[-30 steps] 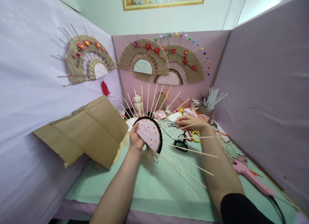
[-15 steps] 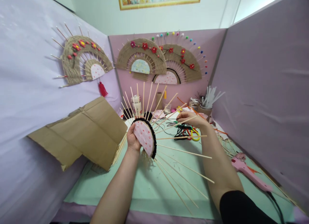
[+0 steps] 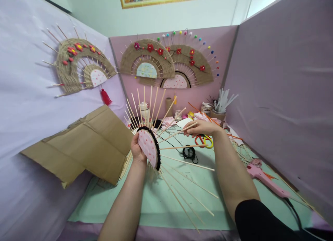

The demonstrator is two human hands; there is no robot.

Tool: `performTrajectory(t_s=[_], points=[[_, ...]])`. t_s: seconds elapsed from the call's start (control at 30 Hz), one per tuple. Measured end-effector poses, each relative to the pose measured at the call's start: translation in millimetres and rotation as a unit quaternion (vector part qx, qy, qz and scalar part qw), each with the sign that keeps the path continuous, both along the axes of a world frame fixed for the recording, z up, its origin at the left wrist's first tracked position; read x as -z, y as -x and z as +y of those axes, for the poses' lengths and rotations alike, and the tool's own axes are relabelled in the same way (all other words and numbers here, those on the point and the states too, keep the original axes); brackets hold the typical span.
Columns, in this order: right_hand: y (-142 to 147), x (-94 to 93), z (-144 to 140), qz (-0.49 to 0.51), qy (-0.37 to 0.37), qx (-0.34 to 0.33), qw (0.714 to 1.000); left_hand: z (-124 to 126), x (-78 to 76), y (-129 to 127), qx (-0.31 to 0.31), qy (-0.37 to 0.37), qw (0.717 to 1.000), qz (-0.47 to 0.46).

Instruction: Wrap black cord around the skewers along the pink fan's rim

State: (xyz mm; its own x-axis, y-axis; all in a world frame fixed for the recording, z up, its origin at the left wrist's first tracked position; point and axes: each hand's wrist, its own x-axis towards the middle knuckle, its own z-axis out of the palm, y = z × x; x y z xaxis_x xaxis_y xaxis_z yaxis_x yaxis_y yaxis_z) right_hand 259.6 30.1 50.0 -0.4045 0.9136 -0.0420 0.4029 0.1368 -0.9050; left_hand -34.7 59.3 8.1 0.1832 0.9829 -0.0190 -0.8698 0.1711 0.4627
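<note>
My left hand (image 3: 137, 149) grips the straight side of a half-round fan base (image 3: 148, 147), held tilted above the table. Pink fabric with red dots covers its face, and black yarn (image 3: 158, 148) runs along the curved edge. Thin wooden sticks (image 3: 187, 162) fan out from that edge. My right hand (image 3: 195, 127) is closed, fingertips together, behind the tip of one stick and beside the scissors (image 3: 208, 141); what the fingers hold is hidden. A loose coil of black yarn (image 3: 189, 153) lies below it, with a strand leading toward the fan base.
Folded cardboard (image 3: 85, 144) leans at the left. A pink glue gun (image 3: 267, 182) with a cord lies at the right. White strips stand in a container (image 3: 218, 114) at the back right. Decorated fans (image 3: 148, 55) hang on the back partition, and another fan (image 3: 65, 66) on the left one.
My right hand has lowered slightly toward the tools under it. The black yarn bundle has shifted nearer to me, away from the scissors. My left hand still holds the fan base; the view shifted slightly.
</note>
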Motion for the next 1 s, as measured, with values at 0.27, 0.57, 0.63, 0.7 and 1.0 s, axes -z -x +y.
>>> performTrajectory(t_s=[0.27,0.57,0.63,0.7,1.0], points=[[34.3,35.9,34.0,-0.314,0.034,0.065,0.947,-0.1,-1.4,-0.6,-0.001,-0.01,1.0,-0.011],[56.8,58.0,46.0,-0.403,0.037,0.051,0.913,1.7,-3.5,0.1,-0.016,0.007,1.0,-0.017],[51.0,56.9,47.1,-0.384,0.044,0.045,0.921,0.7,-4.8,0.0,-0.015,0.006,1.0,-0.016],[43.8,53.9,47.8,-0.362,0.042,0.053,0.93,-0.3,-5.8,-0.3,-0.015,-0.004,1.0,-0.018],[38.5,48.4,39.4,-0.18,0.068,0.063,0.979,0.0,-5.9,0.0,-0.012,-0.022,1.0,-0.015]])
